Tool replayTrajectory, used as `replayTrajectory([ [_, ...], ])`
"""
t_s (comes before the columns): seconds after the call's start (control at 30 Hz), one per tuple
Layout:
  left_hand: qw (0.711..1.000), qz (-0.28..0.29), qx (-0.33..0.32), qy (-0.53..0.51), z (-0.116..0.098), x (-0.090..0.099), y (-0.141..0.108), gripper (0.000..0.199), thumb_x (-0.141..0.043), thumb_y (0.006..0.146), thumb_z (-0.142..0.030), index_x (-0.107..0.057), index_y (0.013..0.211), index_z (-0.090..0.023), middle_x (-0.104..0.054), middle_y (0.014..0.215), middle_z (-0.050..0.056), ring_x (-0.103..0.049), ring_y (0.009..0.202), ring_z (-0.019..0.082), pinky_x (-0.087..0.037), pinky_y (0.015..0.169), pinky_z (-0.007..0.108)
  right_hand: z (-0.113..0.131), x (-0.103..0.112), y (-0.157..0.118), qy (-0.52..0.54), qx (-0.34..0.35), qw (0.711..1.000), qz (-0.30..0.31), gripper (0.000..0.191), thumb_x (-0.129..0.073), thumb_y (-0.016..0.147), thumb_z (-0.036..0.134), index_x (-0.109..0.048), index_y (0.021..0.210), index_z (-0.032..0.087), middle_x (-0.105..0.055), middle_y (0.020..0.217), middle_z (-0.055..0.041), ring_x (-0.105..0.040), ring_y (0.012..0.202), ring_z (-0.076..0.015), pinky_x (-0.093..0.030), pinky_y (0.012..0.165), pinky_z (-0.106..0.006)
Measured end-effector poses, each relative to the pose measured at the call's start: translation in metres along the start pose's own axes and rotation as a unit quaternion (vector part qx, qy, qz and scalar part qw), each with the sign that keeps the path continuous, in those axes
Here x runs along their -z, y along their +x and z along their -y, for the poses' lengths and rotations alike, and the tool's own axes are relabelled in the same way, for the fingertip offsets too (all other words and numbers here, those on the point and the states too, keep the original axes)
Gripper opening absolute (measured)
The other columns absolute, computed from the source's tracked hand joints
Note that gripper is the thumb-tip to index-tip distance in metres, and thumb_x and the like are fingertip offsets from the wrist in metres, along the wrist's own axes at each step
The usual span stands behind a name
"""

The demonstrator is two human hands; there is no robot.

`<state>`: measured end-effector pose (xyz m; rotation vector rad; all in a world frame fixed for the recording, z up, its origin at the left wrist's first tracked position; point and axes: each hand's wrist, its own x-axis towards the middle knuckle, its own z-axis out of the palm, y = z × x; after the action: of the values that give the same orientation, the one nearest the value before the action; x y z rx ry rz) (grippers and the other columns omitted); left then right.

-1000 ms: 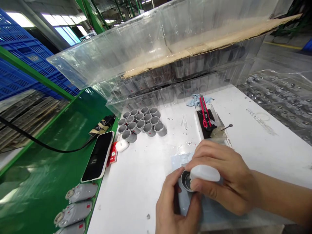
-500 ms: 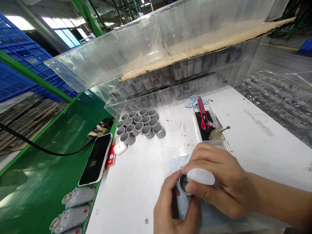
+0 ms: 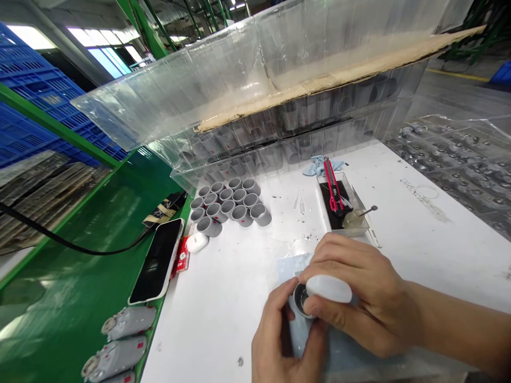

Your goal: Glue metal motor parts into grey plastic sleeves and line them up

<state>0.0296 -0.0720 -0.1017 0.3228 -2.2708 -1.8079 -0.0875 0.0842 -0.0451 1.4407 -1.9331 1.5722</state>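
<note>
My left hand (image 3: 281, 335) is wrapped round a grey cup (image 3: 300, 299) that stands open end up on a pale blue cloth (image 3: 288, 266) at the lower middle. Over the same cup, my right hand (image 3: 355, 292) pinches a smooth white rounded piece (image 3: 329, 289) between thumb and fingers, its near end at the cup's rim. Dark metal shows inside the cup; the rest is hidden by my fingers. Grey open cylinders (image 3: 227, 207) stand in a cluster on the white table (image 3: 207, 298), up and left of my hands.
A small tray (image 3: 361, 201) holds a red cutter (image 3: 333, 186). A phone (image 3: 156, 260), a white case (image 3: 197, 242) and grey parts (image 3: 120, 356) lie at the left edge. Clear plastic trays (image 3: 239, 69) with cardboard stand behind. More parts trays (image 3: 459, 159) are at right.
</note>
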Motion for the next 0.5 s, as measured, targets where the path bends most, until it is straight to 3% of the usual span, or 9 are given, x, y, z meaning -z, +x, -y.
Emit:
replayTrajectory([
  [0.23,1.0,-0.02,0.004,-0.012,0.001,-0.0009,0.0,0.046,-0.08,0.094,-0.047,-0.067,0.13,-0.022,-0.069,0.125,0.012,-0.07,0.106,0.029,-0.062,0.088,0.032,-0.0002,0.0004,-0.001,-0.014,0.007,1.0,0.007,0.011,-0.063,0.103,0.02,-0.064,0.102,0.009,-0.074,0.091,-0.0073,-0.059,0.08,-0.0176,-0.046,0.075,-0.037],
  [0.5,0.997,0.049,-0.059,-0.005,0.0009,0.0041,0.0077,0.038,-0.077,0.099,-0.031,-0.063,0.134,-0.029,-0.064,0.132,0.009,-0.065,0.122,0.029,-0.058,0.105,0.039,-0.0008,0.0001,-0.0004,-0.016,0.023,1.0,-0.001,0.012,-0.064,0.102,0.019,-0.06,0.093,0.011,-0.073,0.093,-0.0083,-0.059,0.081,-0.0177,-0.046,0.075,-0.037],
])
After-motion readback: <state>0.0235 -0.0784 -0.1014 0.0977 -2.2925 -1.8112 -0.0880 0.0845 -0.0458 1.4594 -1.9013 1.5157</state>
